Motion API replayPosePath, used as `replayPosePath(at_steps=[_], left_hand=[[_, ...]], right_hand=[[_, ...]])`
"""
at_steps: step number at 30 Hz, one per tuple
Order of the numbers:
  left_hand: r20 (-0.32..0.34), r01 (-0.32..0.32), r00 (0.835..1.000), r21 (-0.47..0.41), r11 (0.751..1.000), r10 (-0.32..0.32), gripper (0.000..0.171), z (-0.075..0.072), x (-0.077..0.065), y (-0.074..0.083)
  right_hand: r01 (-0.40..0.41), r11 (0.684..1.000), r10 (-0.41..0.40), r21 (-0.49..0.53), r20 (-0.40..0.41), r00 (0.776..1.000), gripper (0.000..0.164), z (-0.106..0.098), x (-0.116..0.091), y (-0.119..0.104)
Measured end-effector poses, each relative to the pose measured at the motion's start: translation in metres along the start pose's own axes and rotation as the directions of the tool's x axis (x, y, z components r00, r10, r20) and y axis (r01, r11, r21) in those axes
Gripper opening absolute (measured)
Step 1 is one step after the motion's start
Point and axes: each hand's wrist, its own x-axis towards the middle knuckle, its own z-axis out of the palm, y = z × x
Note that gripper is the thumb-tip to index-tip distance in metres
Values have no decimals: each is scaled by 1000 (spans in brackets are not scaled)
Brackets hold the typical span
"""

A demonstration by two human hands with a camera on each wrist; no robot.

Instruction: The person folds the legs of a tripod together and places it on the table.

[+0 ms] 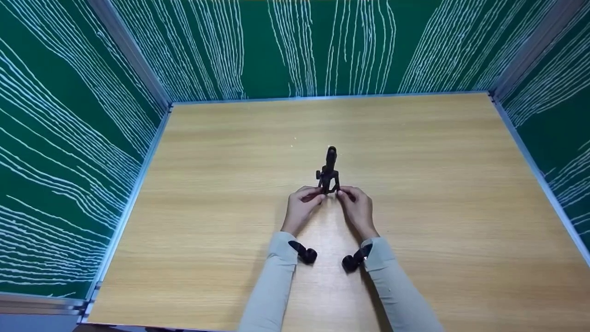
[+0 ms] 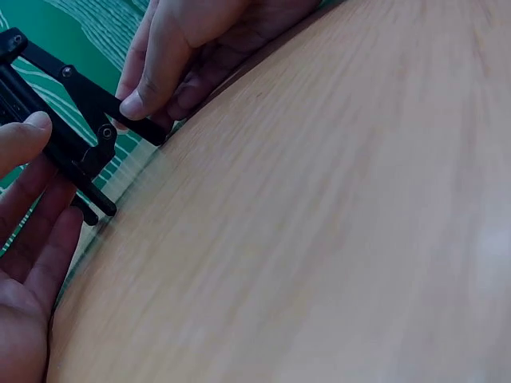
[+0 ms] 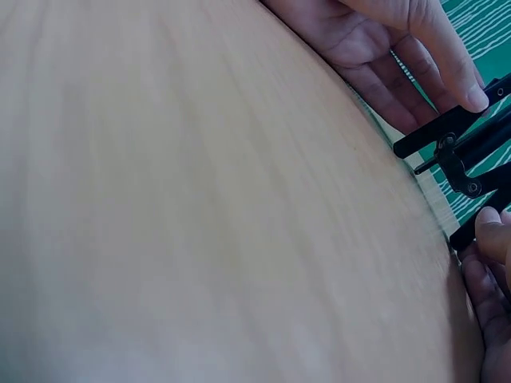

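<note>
A small black tripod (image 1: 330,169) stands near the middle of the table, its head pointing away from me and a knob jutting out to the left. My left hand (image 1: 302,208) pinches one leg between thumb and fingers. On the other side my right hand (image 1: 359,211) pinches another leg near its foot. In the left wrist view, hinged braces join the spread legs (image 2: 96,100) to the central column. The right wrist view shows the left thumb (image 3: 473,100) lying along one leg, with both hands low by the tabletop.
The wooden tabletop (image 1: 207,184) is bordered by metal rails and green panels with white lines (image 1: 286,50) at the back and sides. Black wrist cameras (image 1: 351,263) sit on both sleeves. A few tiny white specks (image 1: 293,142) lie beyond the tripod.
</note>
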Motion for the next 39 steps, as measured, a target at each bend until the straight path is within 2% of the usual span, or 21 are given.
replayPosePath(at_steps=[10, 18, 25, 32, 39], left_hand=[[-7, 19, 1000, -9, 1000, -19, 24, 1, -1, 1], [-13, -20, 1000, 105, 994, 22, 23, 0, -2, 4], [-15, 21, 1000, 73, 997, -20, 25, -1, -2, 1], [-14, 9, 1000, 69, 998, -8, 24, -1, -2, 0], [-17, 39, 999, 50, 998, -39, 25, 0, -3, 3]], right_hand=[[34, 999, -34, 5, -26, 999, 16, 0, 0, 2], [52, 999, -52, -2, -44, 998, 16, 1, 1, 3], [41, 999, -41, -16, -43, 998, 16, 2, 0, 3], [43, 999, -43, -7, -45, 998, 16, 3, -1, 3], [25, 1000, -24, 12, -38, 999, 15, 3, -1, 1]])
